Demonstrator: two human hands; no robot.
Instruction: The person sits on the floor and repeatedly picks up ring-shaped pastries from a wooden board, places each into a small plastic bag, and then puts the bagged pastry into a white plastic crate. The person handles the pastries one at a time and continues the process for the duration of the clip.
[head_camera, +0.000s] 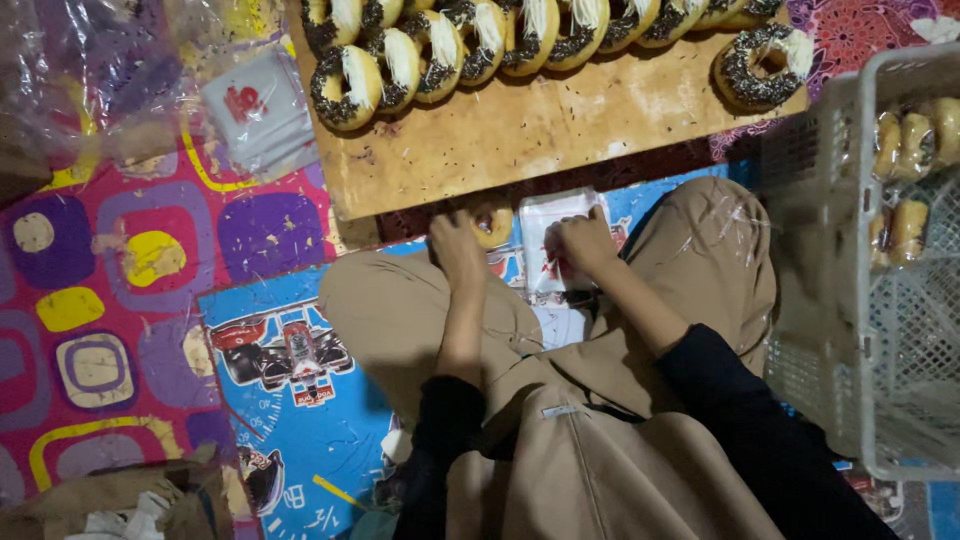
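Patterned floor mat (110, 300) carries wooden board (520, 130) (doughnut-laden) and white basket (850, 300).

Dim, warm indoor light, soft shadows, slight blur, stretched edges.

White plastic packets (560, 240) under both hands; another stack (262, 108) (red-marked) apparently upper left.

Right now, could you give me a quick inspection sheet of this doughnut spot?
Surface: patterned floor mat, wooden board on it.
Job's things: plain doughnut at left hand; clear plastic bag under right hand.
Clutter: sprinkled doughnuts in rows on the board; stack of bags; loose plastic top left.
Grippers: bare hands, both grasping.
Cables: nothing seen.
Surroundings: white basket with bagged doughnuts, at the right.
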